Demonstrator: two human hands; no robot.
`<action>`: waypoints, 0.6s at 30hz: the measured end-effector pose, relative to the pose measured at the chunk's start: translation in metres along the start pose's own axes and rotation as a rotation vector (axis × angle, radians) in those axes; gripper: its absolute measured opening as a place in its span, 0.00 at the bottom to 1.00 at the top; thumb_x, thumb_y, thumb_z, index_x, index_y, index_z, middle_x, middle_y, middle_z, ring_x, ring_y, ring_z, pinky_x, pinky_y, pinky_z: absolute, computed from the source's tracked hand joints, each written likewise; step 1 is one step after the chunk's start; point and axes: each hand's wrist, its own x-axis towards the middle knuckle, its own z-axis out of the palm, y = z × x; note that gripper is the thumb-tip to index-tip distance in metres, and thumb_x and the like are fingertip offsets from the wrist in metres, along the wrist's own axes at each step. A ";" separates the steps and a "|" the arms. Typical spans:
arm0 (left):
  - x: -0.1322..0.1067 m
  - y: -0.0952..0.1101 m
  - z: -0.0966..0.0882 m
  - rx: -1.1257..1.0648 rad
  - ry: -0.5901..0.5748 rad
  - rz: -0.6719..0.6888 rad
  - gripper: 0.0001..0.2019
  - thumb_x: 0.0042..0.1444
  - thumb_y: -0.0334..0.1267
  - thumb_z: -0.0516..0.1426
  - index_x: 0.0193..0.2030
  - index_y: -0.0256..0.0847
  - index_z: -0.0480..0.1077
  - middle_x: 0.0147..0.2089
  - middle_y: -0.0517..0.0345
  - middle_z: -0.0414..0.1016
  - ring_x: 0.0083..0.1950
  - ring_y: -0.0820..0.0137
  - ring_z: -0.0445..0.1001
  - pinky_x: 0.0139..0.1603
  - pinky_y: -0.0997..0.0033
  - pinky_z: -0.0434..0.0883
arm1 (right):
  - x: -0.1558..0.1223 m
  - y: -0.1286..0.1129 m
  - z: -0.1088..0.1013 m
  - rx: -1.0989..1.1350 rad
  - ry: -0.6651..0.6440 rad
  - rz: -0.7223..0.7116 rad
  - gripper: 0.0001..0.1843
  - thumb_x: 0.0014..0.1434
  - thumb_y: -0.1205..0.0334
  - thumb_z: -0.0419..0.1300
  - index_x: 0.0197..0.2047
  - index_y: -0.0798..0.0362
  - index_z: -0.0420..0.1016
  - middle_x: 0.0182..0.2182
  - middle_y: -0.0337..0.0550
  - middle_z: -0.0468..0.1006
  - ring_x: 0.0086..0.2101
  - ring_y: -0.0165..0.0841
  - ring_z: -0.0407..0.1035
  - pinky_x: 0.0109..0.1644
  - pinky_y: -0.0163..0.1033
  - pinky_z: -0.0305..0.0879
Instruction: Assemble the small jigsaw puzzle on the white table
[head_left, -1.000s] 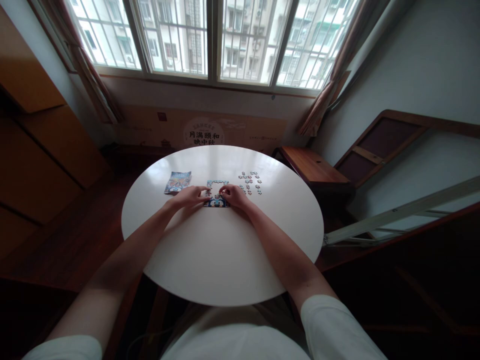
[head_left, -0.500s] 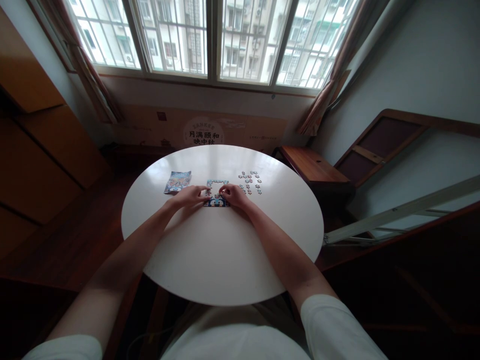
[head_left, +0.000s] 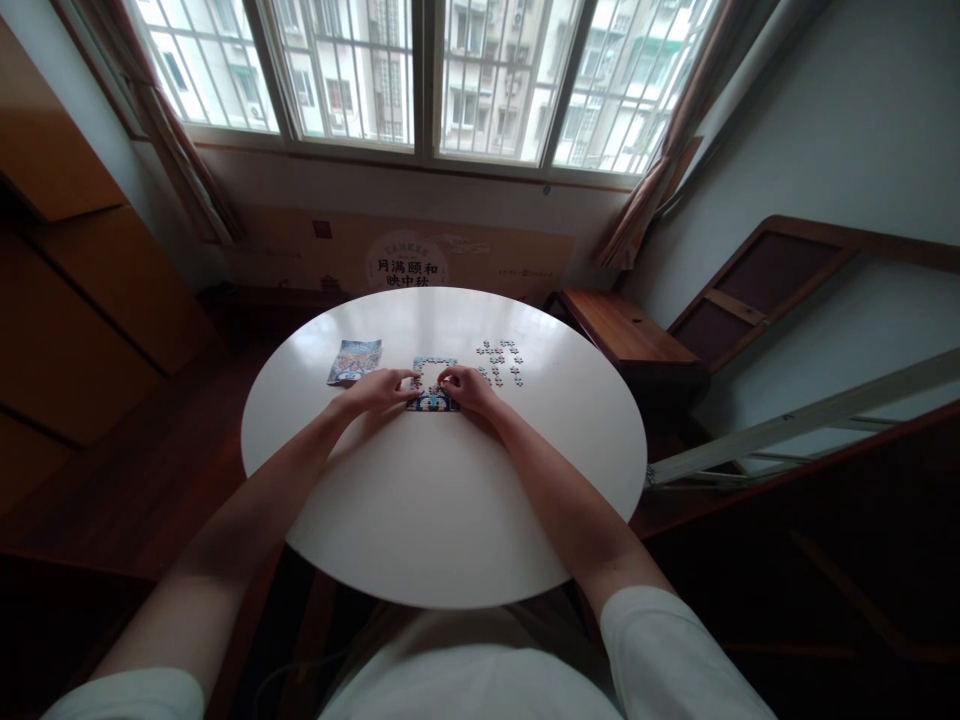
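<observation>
A partly assembled jigsaw puzzle [head_left: 433,405] lies flat on the white round table, its blue patterned lower rows joined and a pale gap inside its frame. At its left border is my left hand [head_left: 380,388], fingers stretched out, thumb and index fingertip apart and touching the edge. My right hand [head_left: 466,388] is over the right side, thumb and index finger pinched together at the gap on what looks like a small puzzle piece [head_left: 440,384], mostly hidden by the fingertips. Several loose puzzle pieces [head_left: 496,352] lie spread to the right of that hand.
A crumpled, colourful printed sheet or packet [head_left: 355,361] lies left of the puzzle on the round table [head_left: 442,500]. Beyond the table are a printed cardboard panel [head_left: 480,250] and a barred window. A low wooden table [head_left: 626,328] stands at the right.
The view has tilted very slightly. Both hands stay in nearly the same places, the right fingertips still pinched at the puzzle's gap.
</observation>
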 end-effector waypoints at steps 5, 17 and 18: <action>0.000 0.000 0.000 -0.011 -0.002 -0.006 0.32 0.57 0.59 0.54 0.62 0.41 0.71 0.30 0.57 0.75 0.29 0.69 0.69 0.29 0.73 0.56 | 0.000 0.002 0.001 0.004 0.005 0.006 0.11 0.57 0.68 0.58 0.40 0.51 0.82 0.31 0.39 0.77 0.31 0.28 0.66 0.38 0.31 0.59; -0.002 0.005 -0.003 -0.010 -0.005 -0.012 0.32 0.57 0.58 0.54 0.62 0.39 0.70 0.29 0.57 0.76 0.29 0.68 0.70 0.30 0.73 0.57 | 0.000 0.001 0.000 -0.006 0.001 -0.003 0.11 0.58 0.68 0.58 0.40 0.51 0.82 0.31 0.39 0.77 0.31 0.29 0.67 0.38 0.32 0.59; -0.002 0.006 -0.003 -0.010 -0.007 -0.013 0.32 0.57 0.58 0.54 0.62 0.40 0.70 0.29 0.57 0.76 0.29 0.68 0.70 0.30 0.73 0.56 | 0.000 0.001 0.000 -0.008 0.001 -0.003 0.11 0.58 0.67 0.58 0.40 0.51 0.82 0.31 0.39 0.77 0.31 0.29 0.67 0.38 0.32 0.59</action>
